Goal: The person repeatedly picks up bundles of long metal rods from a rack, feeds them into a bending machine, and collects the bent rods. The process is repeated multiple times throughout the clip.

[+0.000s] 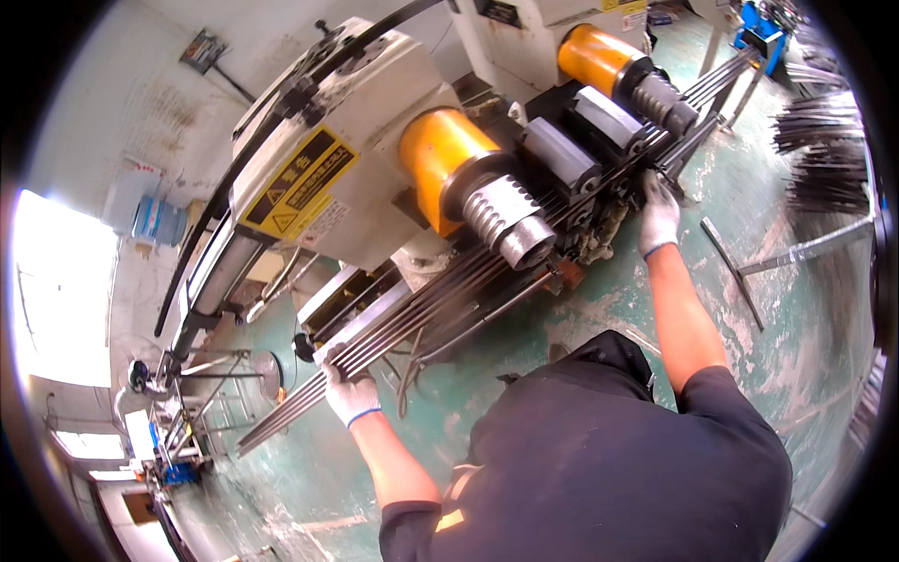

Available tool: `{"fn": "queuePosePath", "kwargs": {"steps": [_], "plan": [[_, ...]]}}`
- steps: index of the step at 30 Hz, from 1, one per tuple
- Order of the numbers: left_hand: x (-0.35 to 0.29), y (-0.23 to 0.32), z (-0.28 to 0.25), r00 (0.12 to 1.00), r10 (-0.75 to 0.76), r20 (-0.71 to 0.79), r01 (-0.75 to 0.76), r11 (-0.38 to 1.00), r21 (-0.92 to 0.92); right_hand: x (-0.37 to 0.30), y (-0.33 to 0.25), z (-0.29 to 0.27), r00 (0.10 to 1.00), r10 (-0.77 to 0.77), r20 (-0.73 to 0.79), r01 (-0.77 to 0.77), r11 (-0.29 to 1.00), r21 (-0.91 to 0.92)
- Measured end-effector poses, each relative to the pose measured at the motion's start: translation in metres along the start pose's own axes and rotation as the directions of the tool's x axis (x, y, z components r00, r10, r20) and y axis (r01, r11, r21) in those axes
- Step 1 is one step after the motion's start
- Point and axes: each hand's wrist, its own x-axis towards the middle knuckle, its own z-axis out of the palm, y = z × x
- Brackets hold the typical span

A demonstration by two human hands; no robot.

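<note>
Several long, thin metal rods (pixel 375 339) run side by side along the front of a machine, from the lower left up to the right. In a white glove with a blue cuff edge, my left hand (pixel 352 395) is closed around the rods near their left end. My right hand (pixel 659 217), in a similar glove, is stretched far to the right. It touches dark metal parts beside the rods, and its fingertips are hard to make out there. Above the rods, two orange cylinders (pixel 438 155) with threaded metal ends and grey rollers (pixel 560 153) stick out from the machine.
The large off-white machine (pixel 351 178) carries a yellow and black warning label (pixel 302 181). Bundles of rods (pixel 824 150) lie on a metal rack (pixel 810 245) at the right. Metal stands (pixel 225 384) are at the left. The green floor (pixel 449 389) is scuffed.
</note>
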Motion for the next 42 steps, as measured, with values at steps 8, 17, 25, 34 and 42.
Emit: {"fn": "queuePosePath", "kwargs": {"steps": [8,17,25,34,42], "plan": [[-0.052,-0.059,0.07,0.991,-0.081,-0.104,0.078,0.996,-0.031,-0.034,-0.007,-0.012,0.825,0.542,0.161,-0.497,0.559,0.664],[-0.063,-0.032,0.046,0.952,-0.247,0.179,0.276,0.948,-0.161,-0.095,0.022,0.021,0.764,0.555,0.327,-0.641,0.599,0.481],[-0.003,0.157,-0.124,0.999,0.045,-0.021,-0.049,0.976,-0.212,-0.235,0.109,0.032,0.541,0.768,0.343,-0.841,0.498,0.212],[0.095,0.413,-0.329,0.921,0.251,-0.299,-0.301,0.944,-0.135,-0.393,0.118,0.022,0.255,0.844,0.473,-0.946,0.319,-0.06],[0.105,0.406,-0.323,0.897,0.367,-0.244,-0.337,0.928,0.157,-0.406,0.064,0.041,0.338,0.818,0.466,-0.916,0.4,-0.037]]}}
